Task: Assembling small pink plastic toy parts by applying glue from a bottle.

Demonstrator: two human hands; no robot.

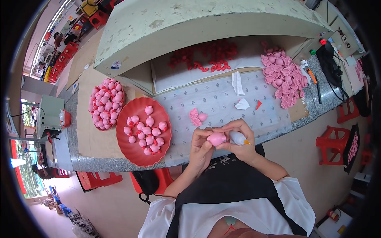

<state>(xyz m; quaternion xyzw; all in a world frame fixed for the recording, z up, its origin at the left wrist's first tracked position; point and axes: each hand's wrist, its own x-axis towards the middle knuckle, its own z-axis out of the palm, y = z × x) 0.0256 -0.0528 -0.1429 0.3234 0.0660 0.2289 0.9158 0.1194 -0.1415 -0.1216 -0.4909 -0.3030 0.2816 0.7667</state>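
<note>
1. Head view is showing both hands raised together just above the near edge of the tabletop (222,99), close to the body, which is keeping the work steady and well lit.
2. Left hand (200,148) is cupping a small pink toy figure (217,139) from below and from the left, fingers curled around it so that one face is turned toward the other hand.
3. Right hand (240,139) is pinching a small white squeeze bottle with an orange tip (239,138), thumb and fingers closed around its body; the bottle is lying nearly level, just right of the figure and touching it or nearly so.
4. Pink toy figure is sitting between the two hands, enclosed by the left fingers and pressed by the right fingertips from above.
5. Red plate (135,152) with spaced-out pink figures is lying just left of the hands, within easy reach; a fuller red basket (106,104) is standing beyond it.
6. Loose pink shell parts (283,77) are piled at the far right, and two pink pieces (197,117) are lying on the patterned sheet just beyond the hands.
</note>
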